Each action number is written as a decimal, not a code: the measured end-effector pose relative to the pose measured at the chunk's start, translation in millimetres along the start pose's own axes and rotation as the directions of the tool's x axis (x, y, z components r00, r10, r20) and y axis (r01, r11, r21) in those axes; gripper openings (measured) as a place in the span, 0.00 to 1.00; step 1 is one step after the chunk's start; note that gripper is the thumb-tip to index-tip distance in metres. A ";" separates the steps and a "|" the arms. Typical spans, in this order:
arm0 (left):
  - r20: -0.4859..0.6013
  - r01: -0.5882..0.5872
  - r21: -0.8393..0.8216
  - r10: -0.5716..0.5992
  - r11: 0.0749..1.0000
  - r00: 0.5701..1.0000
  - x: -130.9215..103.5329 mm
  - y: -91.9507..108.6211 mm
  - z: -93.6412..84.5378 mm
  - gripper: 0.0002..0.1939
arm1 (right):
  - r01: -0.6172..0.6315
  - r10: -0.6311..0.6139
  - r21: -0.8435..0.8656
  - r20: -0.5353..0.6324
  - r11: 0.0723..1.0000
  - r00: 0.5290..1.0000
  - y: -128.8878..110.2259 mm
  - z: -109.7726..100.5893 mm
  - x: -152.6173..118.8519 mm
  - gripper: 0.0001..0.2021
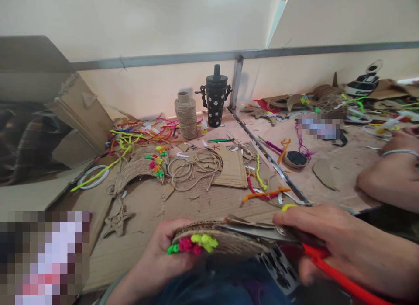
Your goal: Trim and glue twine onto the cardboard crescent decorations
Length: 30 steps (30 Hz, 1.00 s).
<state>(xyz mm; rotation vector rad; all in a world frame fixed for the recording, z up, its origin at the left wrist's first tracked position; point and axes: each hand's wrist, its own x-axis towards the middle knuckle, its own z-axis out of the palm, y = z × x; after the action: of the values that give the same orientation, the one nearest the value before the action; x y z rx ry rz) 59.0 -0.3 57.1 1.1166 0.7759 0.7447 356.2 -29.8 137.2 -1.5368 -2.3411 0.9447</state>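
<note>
Low in front of me, my left hand [160, 259] is closed around a twine-wrapped cardboard crescent [235, 244]. Green, pink and yellow fuzzy flowers [193, 244] sit on its near side. My right hand [350, 248] grips scissors [337, 276] with red handles, and their blades lie along the crescent's upper cardboard edge. A strip of cardboard shows beside the blades; whether it is cut free I cannot tell. Beyond my left hand lies another twine-wrapped crescent [131, 174] with colourful flowers, with a twine star [118, 220] below it.
A twine spool [186, 117], a small glue bottle [204, 126] and a black flowered tumbler [216, 99] stand near the wall. Pipe cleaners [131, 139], loose twine [196, 165] and a cardboard piece [231, 167] cover the table. Another person's arm [389, 178] rests at right.
</note>
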 end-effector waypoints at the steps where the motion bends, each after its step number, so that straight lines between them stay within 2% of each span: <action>1: -0.001 0.000 0.021 0.000 1.000 1.000 -0.3 0.9 0.2 0.13 | -0.009 0.009 0.005 0.020 1.000 1.000 0.1 -0.3 -0.5 0.21; 5: -0.007 0.013 0.104 -0.013 0.995 1.000 -1.4 2.3 1.4 0.14 | -0.067 0.058 0.062 0.137 0.996 0.989 -3.6 -2.8 -1.2 0.18; 8: -0.015 0.017 0.107 -0.016 0.994 1.000 -1.3 1.4 1.8 0.14 | -0.118 0.098 0.099 0.191 0.988 0.977 -4.7 -2.4 -1.3 0.15; 14: -0.013 0.012 0.155 -0.010 0.988 1.000 -1.8 5.1 2.6 0.14 | -0.023 0.022 0.006 0.139 1.000 0.990 -3.2 -2.7 -0.3 0.13; 18: 0.012 0.025 0.170 -0.027 0.985 1.000 -2.0 8.5 4.1 0.15 | -0.012 0.015 -0.035 0.107 0.999 0.994 -3.0 -5.2 -1.7 0.16; 24: 0.012 0.024 0.157 -0.026 0.987 1.000 -2.4 8.0 2.5 0.15 | 0.077 -0.071 -0.070 0.078 0.995 0.994 5.6 -3.1 -3.7 0.10; 26: 0.036 0.037 0.167 -0.044 0.985 0.998 -3.6 8.1 1.8 0.16 | 0.056 -0.051 -0.050 0.084 0.997 0.995 4.1 -3.8 -2.7 0.11; 30: 0.043 0.033 0.200 -0.042 0.979 0.998 -5.7 7.4 1.2 0.14 | -0.082 0.084 -0.020 0.103 0.996 0.991 -4.8 -5.6 -0.9 0.12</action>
<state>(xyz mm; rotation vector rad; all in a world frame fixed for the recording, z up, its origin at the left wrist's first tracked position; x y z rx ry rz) 56.1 -3.7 65.4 1.2917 0.8427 0.6161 355.7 -29.6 144.7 -1.6406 -2.3760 1.0512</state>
